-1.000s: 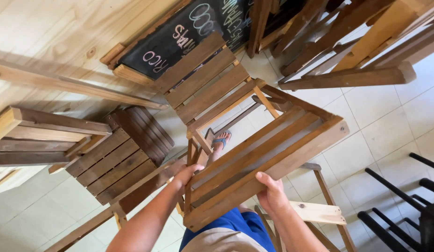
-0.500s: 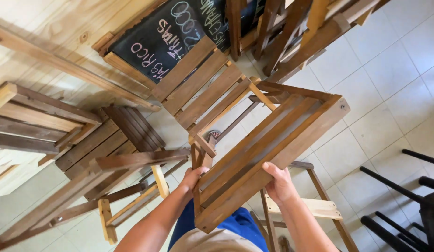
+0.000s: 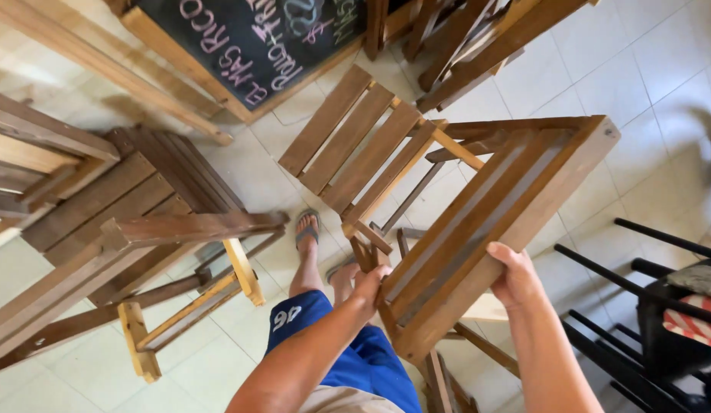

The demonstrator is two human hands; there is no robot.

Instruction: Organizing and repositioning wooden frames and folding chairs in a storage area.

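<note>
Matt slatted wooden chair (image 3: pixel 478 229), glossy floor tiles (image 3: pixel 661 69)

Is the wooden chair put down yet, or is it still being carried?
Still being carried. The left hand and right hand grip the slatted back of the wooden chair, tilted above the tiled floor. Another wooden chair already stands alongside. Setting this one down is left.
</note>
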